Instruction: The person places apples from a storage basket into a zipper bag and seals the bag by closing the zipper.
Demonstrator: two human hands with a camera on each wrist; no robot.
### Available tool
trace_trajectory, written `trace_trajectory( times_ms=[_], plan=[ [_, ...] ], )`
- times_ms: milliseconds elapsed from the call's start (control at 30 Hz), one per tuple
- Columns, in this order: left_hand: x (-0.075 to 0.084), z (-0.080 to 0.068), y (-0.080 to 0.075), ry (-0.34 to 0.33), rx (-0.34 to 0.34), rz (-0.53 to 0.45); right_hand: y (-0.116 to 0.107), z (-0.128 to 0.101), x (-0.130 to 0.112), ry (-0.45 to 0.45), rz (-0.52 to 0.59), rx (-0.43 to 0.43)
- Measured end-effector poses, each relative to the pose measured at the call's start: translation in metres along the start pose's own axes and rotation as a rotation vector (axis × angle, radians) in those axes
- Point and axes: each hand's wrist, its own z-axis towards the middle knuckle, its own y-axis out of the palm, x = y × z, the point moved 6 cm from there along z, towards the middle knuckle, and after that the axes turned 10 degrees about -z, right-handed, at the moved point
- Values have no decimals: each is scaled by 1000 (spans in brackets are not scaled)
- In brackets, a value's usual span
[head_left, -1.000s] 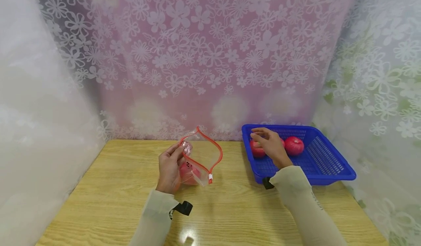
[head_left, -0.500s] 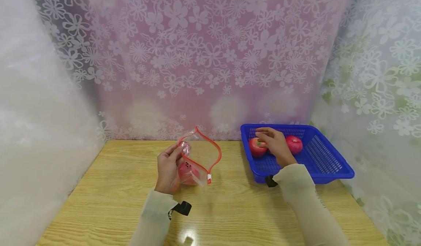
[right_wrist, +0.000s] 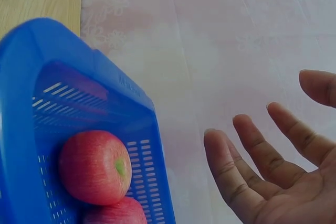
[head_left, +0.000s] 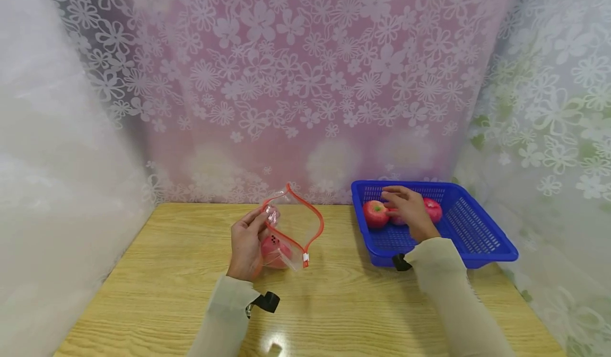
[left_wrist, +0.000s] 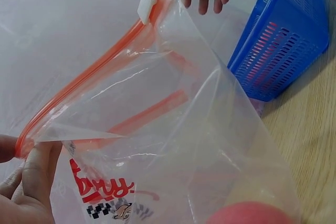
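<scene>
My left hand [head_left: 246, 245] pinches the rim of a clear zip bag [left_wrist: 173, 150] between thumb and fingers. The bag's red-orange zip is spread wide, with a white slider [left_wrist: 148, 6] at one end. A red round fruit [head_left: 276, 253] shows through the plastic low in the bag. On the right, my right hand [head_left: 407, 211] hovers over a blue basket [head_left: 477, 254], fingers spread and holding nothing. Below and beside it sit red apples: one at the left end [head_left: 375, 214], another [head_left: 433, 209] right of the hand, and a third partly hidden between them.
The basket has slotted walls and a raised rim, standing at the right back of the wooden table [head_left: 343, 304]. A pink flowered curtain [head_left: 305, 81] hangs behind the table, with pale sheets on both sides. Black straps sit at both wrists.
My right hand has shifted to the right over the basket, uncovering the left apple and its stem end. My left hand and the bag have stayed in place.
</scene>
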Motion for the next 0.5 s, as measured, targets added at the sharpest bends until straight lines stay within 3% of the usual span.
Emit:
trace_trajectory(
  times_ms=[300, 500],
  plan=[
    [1, 1, 0, 22, -7, -23, -13, 1, 4, 52, 22, 28],
    [0, 0, 0, 6, 9, -8, -22, 3, 10, 54, 131, 43]
  ],
)
